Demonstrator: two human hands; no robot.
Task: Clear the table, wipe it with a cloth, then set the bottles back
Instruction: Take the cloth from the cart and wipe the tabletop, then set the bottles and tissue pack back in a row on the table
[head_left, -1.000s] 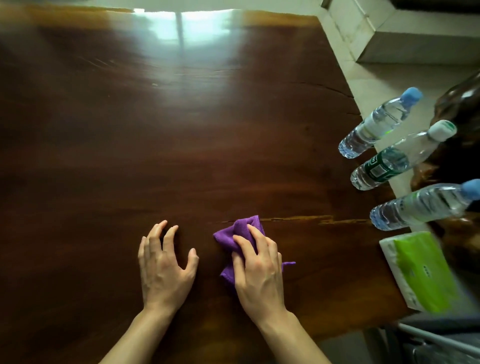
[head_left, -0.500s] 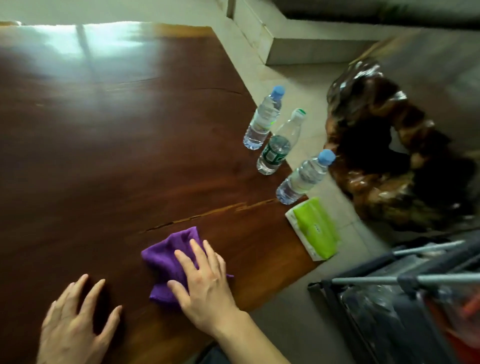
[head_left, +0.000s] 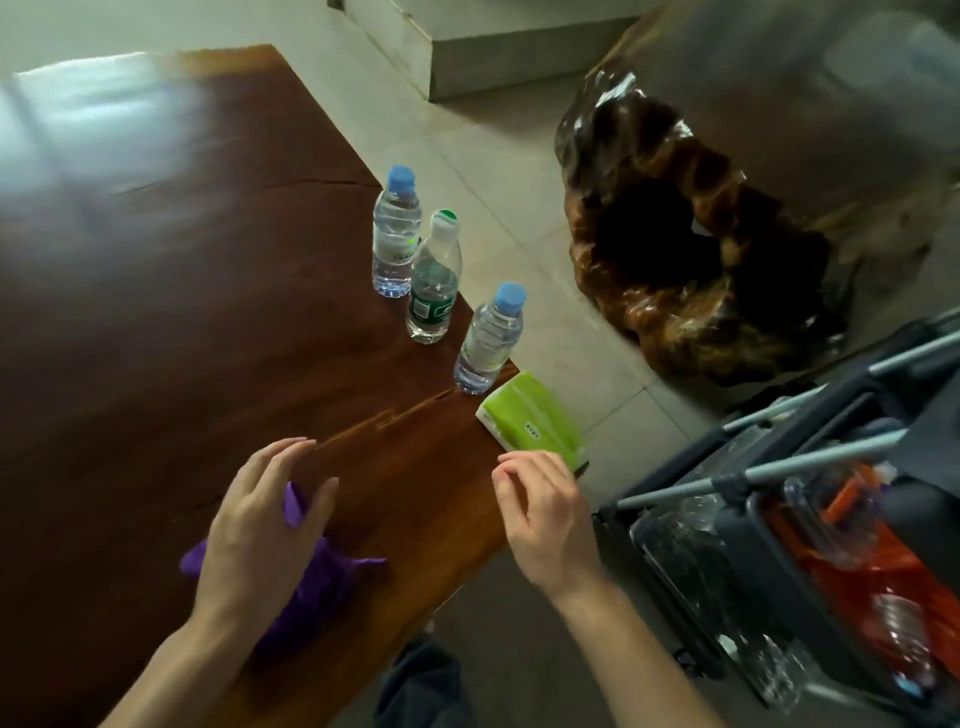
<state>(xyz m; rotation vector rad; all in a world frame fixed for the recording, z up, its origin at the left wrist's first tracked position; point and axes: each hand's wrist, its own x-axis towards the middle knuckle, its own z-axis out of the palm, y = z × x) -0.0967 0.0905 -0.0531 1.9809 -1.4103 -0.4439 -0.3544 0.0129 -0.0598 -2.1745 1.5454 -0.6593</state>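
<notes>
Three bottles (head_left: 435, 275) stand in a row along the desk (head_left: 182, 312) edge, a green tissue pack (head_left: 532, 418) just beside them — a cart (head_left: 779, 545) near. The left hand (head_left: 257, 530), fingers spread, lies over the purple cloth (head_left: 322, 577); the right hand (head_left: 545, 506) hovers loosely curled — empty.

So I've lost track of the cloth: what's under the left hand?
The purple cloth lies bunched on the table beneath the left hand. Its edges show on both sides; the middle is hidden by the palm.
</notes>
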